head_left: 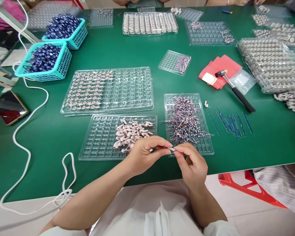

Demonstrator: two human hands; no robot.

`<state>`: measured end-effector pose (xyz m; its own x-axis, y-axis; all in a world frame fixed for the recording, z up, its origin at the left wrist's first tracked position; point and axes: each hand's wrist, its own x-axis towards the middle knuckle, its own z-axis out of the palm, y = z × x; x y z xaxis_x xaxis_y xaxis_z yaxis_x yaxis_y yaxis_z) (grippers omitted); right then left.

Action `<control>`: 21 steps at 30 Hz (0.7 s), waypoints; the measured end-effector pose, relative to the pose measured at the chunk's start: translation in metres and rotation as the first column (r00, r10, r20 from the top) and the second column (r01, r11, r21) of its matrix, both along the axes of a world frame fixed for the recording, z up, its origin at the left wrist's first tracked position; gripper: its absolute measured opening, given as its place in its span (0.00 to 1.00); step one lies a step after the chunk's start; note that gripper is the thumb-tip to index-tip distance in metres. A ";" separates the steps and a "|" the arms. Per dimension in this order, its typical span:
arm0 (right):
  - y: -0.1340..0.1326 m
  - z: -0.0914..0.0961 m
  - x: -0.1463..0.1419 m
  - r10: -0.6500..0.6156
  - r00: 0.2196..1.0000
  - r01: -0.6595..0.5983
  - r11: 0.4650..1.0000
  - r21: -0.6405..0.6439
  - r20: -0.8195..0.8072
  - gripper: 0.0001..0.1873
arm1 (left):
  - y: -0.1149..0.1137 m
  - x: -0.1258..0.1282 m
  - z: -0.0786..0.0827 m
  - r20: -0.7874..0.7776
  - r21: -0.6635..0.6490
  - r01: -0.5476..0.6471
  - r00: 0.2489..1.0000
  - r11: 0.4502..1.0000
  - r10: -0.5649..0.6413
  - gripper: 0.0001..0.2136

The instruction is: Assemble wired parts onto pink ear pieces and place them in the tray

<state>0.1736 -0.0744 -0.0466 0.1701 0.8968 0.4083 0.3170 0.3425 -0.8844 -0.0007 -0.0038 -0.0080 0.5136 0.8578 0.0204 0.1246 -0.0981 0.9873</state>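
My left hand (147, 152) pinches a small pale plastic piece (171, 149), which looks like an earbud shell, between thumb and index finger. At the piece's right end, the thumb and fingertips of my right hand (192, 164) are closed; anything else between them is too small to make out. Beside my left hand, a heap of pale pink earbud shells (130, 133) lies on a clear tray (98, 137). Just beyond my fingers, a tangled pile of small wired components (184, 119) covers much of another clear tray (207, 149).
Behind stands a partly filled shell tray (127, 88). Blue baskets (52, 76) of dark glossy parts, a phone (10, 107) and a white cable (27, 150) are left. Right lie a hammer (238, 95), red sheets (223, 67), blue strips (232, 126) and stacked trays (270, 65).
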 end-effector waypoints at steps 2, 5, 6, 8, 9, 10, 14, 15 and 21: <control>0.000 0.000 0.000 0.008 1.000 -0.008 1.000 -0.004 -0.005 0.15 | 0.000 0.000 0.000 0.012 0.034 0.001 1.000 0.999 -0.001 0.04; 0.000 -0.001 0.001 0.013 1.000 -0.013 1.000 -0.004 -0.002 0.16 | 0.000 0.001 -0.001 0.031 0.073 -0.003 1.000 0.997 0.001 0.04; 0.000 -0.001 0.001 0.011 1.000 -0.011 1.000 -0.002 0.001 0.16 | 0.000 0.001 -0.001 0.033 0.080 -0.003 0.999 0.997 0.001 0.04; -0.001 0.000 0.001 0.010 1.000 -0.010 1.000 0.005 0.010 0.17 | 0.000 0.001 -0.002 0.040 0.092 -0.003 0.999 0.996 -0.001 0.04; -0.001 0.000 0.001 0.010 1.000 -0.010 1.000 0.011 0.015 0.17 | 0.000 0.001 -0.002 0.041 0.095 -0.003 0.999 0.995 -0.001 0.04; -0.001 0.000 0.001 0.010 1.000 -0.010 1.000 0.015 0.020 0.18 | 0.000 0.001 -0.002 0.040 0.096 -0.004 0.999 0.995 0.000 0.04; -0.002 0.001 0.000 0.004 0.999 -0.005 0.999 0.043 0.038 0.20 | -0.001 0.002 -0.001 0.026 0.085 -0.001 1.000 0.996 -0.001 0.03; -0.002 0.001 0.000 0.001 0.999 -0.004 0.999 0.052 0.041 0.20 | -0.001 0.002 -0.001 0.023 0.078 0.002 1.000 0.997 -0.004 0.03; -0.001 0.000 -0.002 -0.031 0.997 0.025 0.995 0.095 0.067 0.20 | -0.002 0.001 -0.001 -0.001 0.038 -0.002 1.000 0.999 0.002 0.03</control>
<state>0.1717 -0.0759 -0.0468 0.1637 0.8494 0.5018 0.3860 0.4130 -0.8249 0.0004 -0.0062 -0.0094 0.5118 0.8575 0.0524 0.1256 -0.1349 0.9829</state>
